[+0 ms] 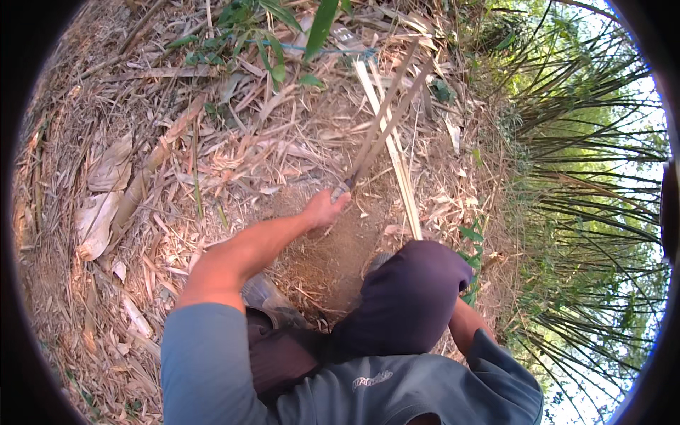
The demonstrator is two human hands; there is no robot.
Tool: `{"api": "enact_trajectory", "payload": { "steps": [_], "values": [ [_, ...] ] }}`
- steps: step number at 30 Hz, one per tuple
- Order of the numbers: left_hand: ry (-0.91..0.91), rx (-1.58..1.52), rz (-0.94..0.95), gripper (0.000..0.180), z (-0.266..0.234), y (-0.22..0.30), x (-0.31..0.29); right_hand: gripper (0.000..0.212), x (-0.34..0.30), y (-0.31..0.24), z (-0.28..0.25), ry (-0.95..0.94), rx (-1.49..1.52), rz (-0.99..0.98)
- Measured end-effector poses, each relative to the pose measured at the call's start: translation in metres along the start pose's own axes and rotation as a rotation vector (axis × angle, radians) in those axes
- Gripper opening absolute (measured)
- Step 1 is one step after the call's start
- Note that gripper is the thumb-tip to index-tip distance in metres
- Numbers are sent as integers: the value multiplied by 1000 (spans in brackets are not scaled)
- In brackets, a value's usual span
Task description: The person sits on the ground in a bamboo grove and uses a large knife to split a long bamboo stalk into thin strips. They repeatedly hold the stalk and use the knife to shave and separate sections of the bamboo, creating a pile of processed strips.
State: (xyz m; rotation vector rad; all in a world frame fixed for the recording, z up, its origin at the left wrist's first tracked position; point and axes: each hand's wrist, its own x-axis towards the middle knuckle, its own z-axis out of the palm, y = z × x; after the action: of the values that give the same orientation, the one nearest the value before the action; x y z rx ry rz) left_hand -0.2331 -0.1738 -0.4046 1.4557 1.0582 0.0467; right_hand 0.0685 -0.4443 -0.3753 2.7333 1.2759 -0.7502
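My left hand (329,207) is closed round the handle of a long knife (382,127), out in front of my body. The blade points up and to the right; motion smears it into two brownish streaks. Behind or under it lie several pale split bamboo strips (401,166), running from the far litter down to my bent right knee (425,283). Whether the blade touches them I cannot tell. My right forearm (469,324) passes behind that knee, which hides my right hand and anything in it.
Dry bamboo sheaths and shavings (234,166) cover the ground. A thick dry bamboo piece (138,191) lies at the left. Green leaves (273,35) hang at the top. Dense bamboo stems (588,184) stand along the right. My boot (273,297) rests on bare soil.
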Motion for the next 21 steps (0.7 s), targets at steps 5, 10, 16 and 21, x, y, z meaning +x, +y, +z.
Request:
{"api": "enact_trajectory", "payload": {
  "steps": [5,10,16,21],
  "values": [
    [-103,-228,-76,50,0,-4,-6,39,15,-11,-7,-63,665,195],
    [-19,-117,-165,59,19,15,-2,77,16,-93,-44,506,-227,-24],
    [164,-272,-277,67,51,52,-13,68,47,-210,-61,-662,917,59],
    [-74,-836,-297,65,45,26,-12,64,54,-244,-17,-773,1140,129]
  ]
}}
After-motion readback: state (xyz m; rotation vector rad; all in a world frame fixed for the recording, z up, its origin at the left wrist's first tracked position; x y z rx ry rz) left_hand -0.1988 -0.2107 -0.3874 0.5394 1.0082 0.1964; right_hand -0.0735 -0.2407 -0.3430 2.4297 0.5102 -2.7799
